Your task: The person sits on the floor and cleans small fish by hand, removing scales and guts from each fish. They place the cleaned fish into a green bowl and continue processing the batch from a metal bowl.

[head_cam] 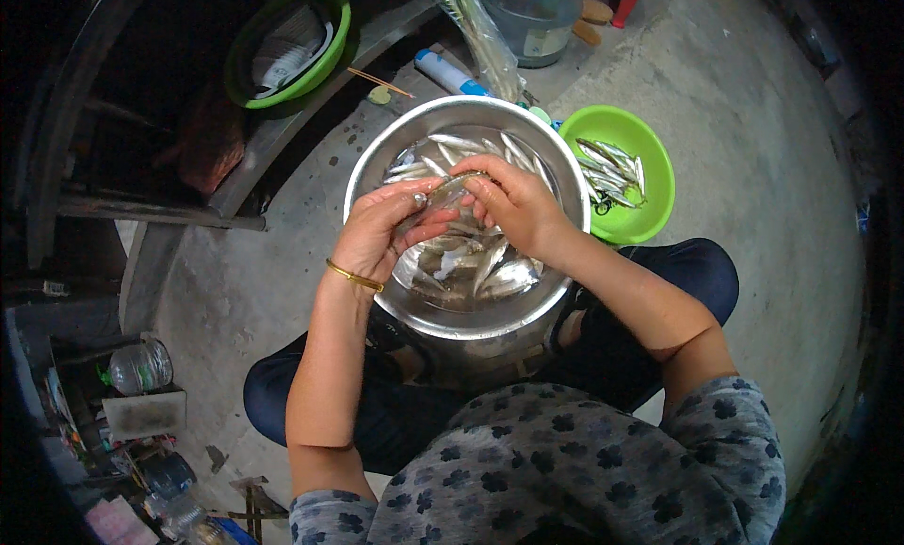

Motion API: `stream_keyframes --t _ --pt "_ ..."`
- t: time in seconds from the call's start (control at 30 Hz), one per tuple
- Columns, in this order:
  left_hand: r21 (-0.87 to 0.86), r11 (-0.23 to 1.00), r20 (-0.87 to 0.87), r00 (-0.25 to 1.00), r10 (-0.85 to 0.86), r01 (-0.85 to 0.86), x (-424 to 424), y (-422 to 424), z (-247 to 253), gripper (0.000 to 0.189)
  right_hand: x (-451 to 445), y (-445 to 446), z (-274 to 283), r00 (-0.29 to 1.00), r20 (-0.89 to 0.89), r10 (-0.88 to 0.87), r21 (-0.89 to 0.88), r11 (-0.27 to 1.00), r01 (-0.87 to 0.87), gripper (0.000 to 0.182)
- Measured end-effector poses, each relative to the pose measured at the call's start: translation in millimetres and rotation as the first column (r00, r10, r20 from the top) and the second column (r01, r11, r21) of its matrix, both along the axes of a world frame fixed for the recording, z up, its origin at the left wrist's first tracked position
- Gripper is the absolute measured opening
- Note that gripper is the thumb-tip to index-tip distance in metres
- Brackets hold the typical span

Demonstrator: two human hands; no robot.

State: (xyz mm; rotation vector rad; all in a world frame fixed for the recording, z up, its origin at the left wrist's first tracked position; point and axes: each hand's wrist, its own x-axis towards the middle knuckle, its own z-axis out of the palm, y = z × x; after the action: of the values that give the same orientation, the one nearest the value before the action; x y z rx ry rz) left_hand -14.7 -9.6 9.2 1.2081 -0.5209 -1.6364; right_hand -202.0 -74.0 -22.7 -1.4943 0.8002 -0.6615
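Observation:
Both my hands hold one small silvery fish (452,186) above a wide stainless steel basin (470,326). My left hand (385,223), with a gold bangle at the wrist, has its fingers around one end of the fish. My right hand (519,199) pinches the other end between thumb and fingers. Beneath them, several small silvery fish (508,276) lie in water in the basin. Touching the basin's right side is a bright green plastic bowl (660,192) that holds more small fish (611,167). The hands hide part of the held fish.
Beyond the basin lie a blue and white cylinder (452,73), a plastic bag of green stalks (487,43) and a grey bucket (533,15). A green basin (342,43) rests on a ledge at the upper left. Clutter with a clear plastic bottle (141,367) stands at the lower left.

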Motion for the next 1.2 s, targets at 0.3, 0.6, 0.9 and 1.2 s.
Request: stream_keyframes --t 0.3,0.6,0.9,1.2 --pt "-0.049 0.998 0.236 0.971 0.040 -0.029 -12.6 -3.7 -4.2 0.027 5.8 0.1 -0.6 0.999 -0.021 -0.025 -0.014 1.000 0.024 0.021" --pt "-0.118 0.979 0.459 0.883 -0.092 0.164 -4.9 -5.2 -10.6 0.018 2.5 -4.3 14.0 0.997 0.035 0.072 0.331 0.940 -0.079 0.027" --pt "-0.189 0.963 0.552 0.832 -0.057 0.191 -12.1 -6.4 -11.6 0.023 -1.0 -8.0 6.4 1.000 0.003 0.016 0.316 0.949 -0.016 0.026" --pt "-0.102 0.985 0.251 0.962 -0.107 0.136 -9.2 -7.4 2.6 0.038 -5.6 -18.7 -0.1 0.991 0.124 -0.052 0.281 0.960 0.015 0.022"
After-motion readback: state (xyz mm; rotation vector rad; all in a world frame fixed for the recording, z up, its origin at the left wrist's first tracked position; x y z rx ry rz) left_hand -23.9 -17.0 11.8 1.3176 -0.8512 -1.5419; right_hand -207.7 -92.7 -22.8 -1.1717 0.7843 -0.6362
